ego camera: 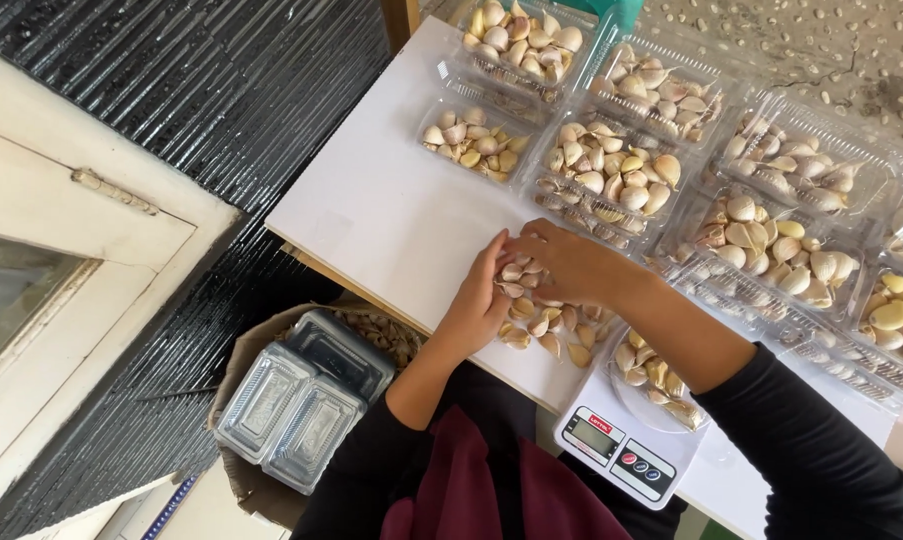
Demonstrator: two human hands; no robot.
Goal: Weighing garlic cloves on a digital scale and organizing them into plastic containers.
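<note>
A: Light lvl?
B: Bright, soft daylight, even across the white bench [391,210]. Bench nearly blown out just beyond the left grip [476,305].
A: Shadows?
B: Faint only, a soft one under both grips, right grip [561,262] incl. No hard edges.
A: Glare?
B: Small glints on the clear plastic trays [771,160] past the right grip, also on the stacked lids [301,400] below-left of the left grip.
A: Focus?
B: Sharp at the grips. Wide-angle bend at frame edges; dark ribbed wall [221,90] far left goes underexposed.
</note>
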